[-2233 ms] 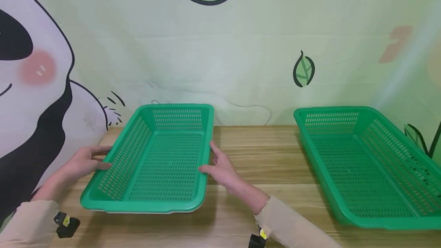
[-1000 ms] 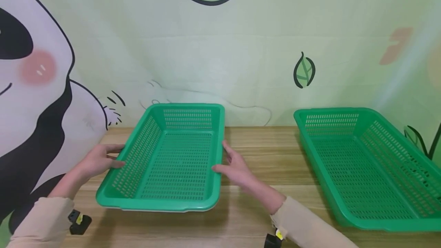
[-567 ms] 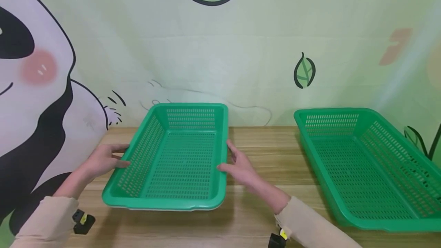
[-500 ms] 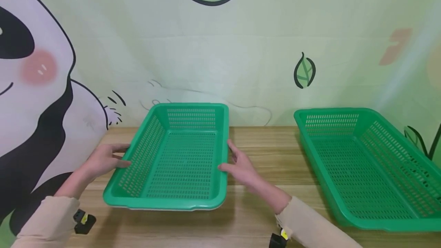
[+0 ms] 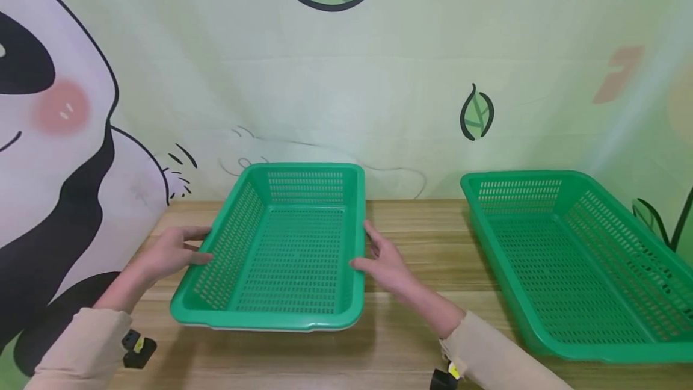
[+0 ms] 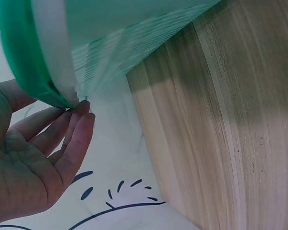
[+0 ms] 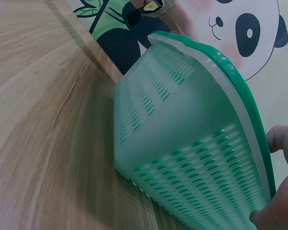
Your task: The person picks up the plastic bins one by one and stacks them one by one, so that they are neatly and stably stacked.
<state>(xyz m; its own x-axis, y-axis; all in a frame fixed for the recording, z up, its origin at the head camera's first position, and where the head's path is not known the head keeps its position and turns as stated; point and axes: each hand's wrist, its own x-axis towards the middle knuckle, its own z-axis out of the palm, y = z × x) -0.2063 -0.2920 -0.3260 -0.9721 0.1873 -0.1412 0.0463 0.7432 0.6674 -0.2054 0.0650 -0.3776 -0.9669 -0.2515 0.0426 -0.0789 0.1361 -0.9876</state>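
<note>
A rectangular green plastic basket (image 5: pixel 295 257) with slotted walls and floor is held between both hands over the table. A white basket (image 7: pixel 182 110) shows beneath its green rim in the wrist views, as if nested under it. The left hand (image 5: pixel 170 251) grips the left rim, thumb on top; in the left wrist view its fingers (image 6: pixel 79 143) curl below the rim. The right hand (image 5: pixel 387 263) grips the right rim, its thumb lying over the edge. Nothing lies inside the green basket. Shadow shows on the table under its near side.
A second, larger-looking green basket (image 5: pixel 574 281) stands on the right of the wood-grain table (image 5: pixel 417 239). Behind the table hangs a pale green cloth (image 5: pixel 411 47) printed with leaves and a panda. A black wrist camera (image 5: pixel 139 351) sits at the left cuff.
Both hands have carried the held basket to the right, quickly at first and only slightly in the last half second. Their grip looks the same. The right-hand basket has stayed put.
</note>
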